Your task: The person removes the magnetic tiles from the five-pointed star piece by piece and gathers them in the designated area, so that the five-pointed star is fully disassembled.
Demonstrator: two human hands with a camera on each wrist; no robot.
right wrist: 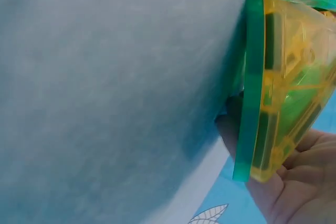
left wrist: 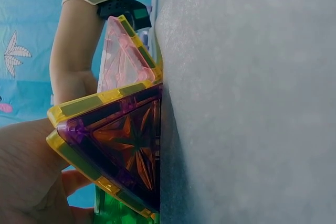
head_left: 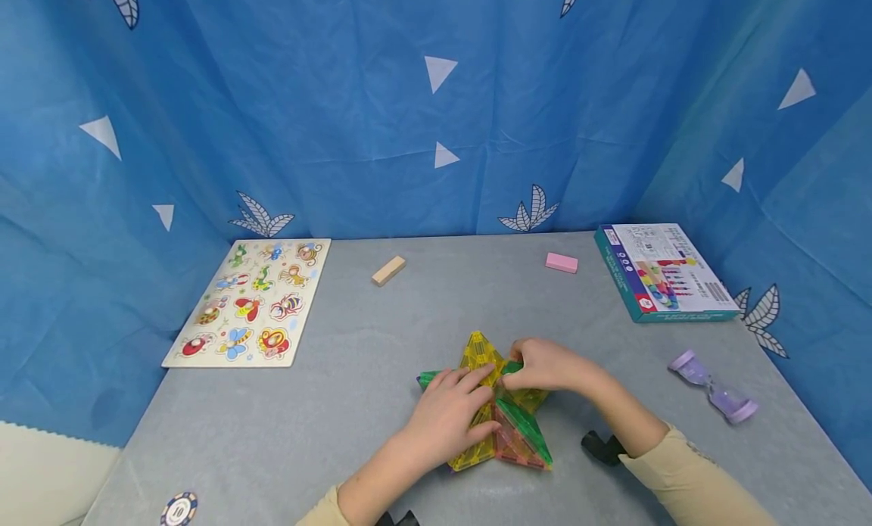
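A star-shaped build of translucent magnetic tiles (head_left: 479, 350) lies on the table, with yellow, green and red tiles rising into peaked arms. My left hand (head_left: 446, 416) rests over its left side, fingers spread across the yellow tiles. From the right, my right hand (head_left: 552, 365) pinches a green magnetic tile (head_left: 512, 368) between thumb and fingers at the upper right arm. A green tile (right wrist: 252, 87) backs a yellow one (right wrist: 273, 93) in the right wrist view, with fingers behind them. The left wrist view shows a purple tile (left wrist: 126, 148) closing one arm's end between yellow tiles.
A wooden insect puzzle board (head_left: 262, 325) lies at the back left. Farther back are a wooden block (head_left: 389, 271) and a pink block (head_left: 562, 263). On the right are a boxed game (head_left: 661, 272) and a purple sand timer (head_left: 711, 386). A poker chip (head_left: 179, 508) sits front left.
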